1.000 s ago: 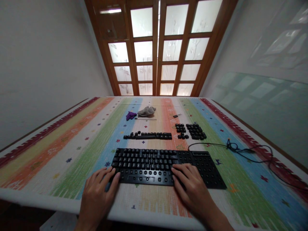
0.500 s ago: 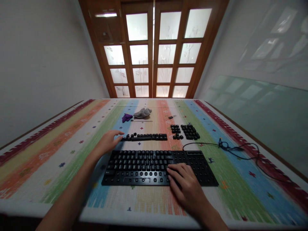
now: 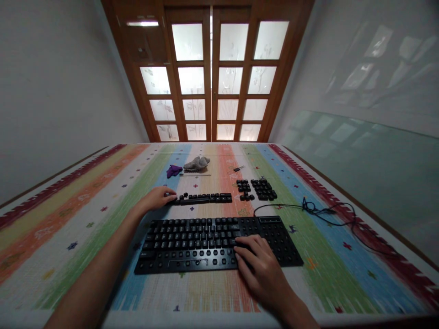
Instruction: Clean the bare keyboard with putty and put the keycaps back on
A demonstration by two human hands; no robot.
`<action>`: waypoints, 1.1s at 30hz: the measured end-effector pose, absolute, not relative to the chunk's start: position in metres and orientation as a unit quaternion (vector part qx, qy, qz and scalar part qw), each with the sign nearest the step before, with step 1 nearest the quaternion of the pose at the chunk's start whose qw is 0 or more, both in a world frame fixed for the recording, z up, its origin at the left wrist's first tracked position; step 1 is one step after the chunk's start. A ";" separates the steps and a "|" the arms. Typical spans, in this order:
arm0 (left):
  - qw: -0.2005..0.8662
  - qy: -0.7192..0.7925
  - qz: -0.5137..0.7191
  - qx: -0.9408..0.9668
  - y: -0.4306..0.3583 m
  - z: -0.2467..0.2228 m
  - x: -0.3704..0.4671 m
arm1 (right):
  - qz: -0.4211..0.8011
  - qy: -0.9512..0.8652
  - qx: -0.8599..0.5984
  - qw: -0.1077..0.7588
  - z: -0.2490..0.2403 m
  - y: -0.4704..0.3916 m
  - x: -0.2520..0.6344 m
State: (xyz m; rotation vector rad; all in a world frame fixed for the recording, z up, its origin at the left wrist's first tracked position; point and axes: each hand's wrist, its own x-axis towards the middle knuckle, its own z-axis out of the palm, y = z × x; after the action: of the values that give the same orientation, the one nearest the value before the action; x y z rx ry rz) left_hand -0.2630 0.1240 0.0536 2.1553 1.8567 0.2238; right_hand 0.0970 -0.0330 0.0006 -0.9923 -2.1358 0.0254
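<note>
A black keyboard (image 3: 219,245) lies in front of me. Its upper rows carry keycaps, while the front row and the right-hand block show bare key sockets. My right hand (image 3: 261,262) rests on its right part, fingers stretched out, holding nothing. Beyond the keyboard, loose black keycaps (image 3: 221,198) lie in a row, a long space bar (image 3: 195,201) among them. At the left end of this row my left hand (image 3: 158,197) has its thumb and forefinger closed around a keycap, which the fingertips mostly hide.
More loose keycaps (image 3: 263,189) lie in groups at the back right. A grey cloth (image 3: 196,164), a purple cloth (image 3: 174,171), a thin stick (image 3: 196,175) and a small dark tool (image 3: 237,169) lie farther back. The keyboard's cable (image 3: 318,211) runs rightward over the striped tablecloth (image 3: 113,237).
My left thumb and forefinger have come together at the left end of the keycap row. My right hand stays on the keyboard. The whole view has shifted slightly.
</note>
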 end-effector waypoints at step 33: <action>0.129 0.687 0.027 0.715 0.139 0.056 -0.241 | 0.020 -0.843 -0.385 0.374 -0.002 -0.032 0.097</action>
State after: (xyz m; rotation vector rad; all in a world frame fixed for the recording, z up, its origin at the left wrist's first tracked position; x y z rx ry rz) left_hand -0.2412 0.1386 0.0565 2.0776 1.9975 0.0778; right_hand 0.0970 -0.0324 -0.0015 -0.9870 -2.1590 0.0523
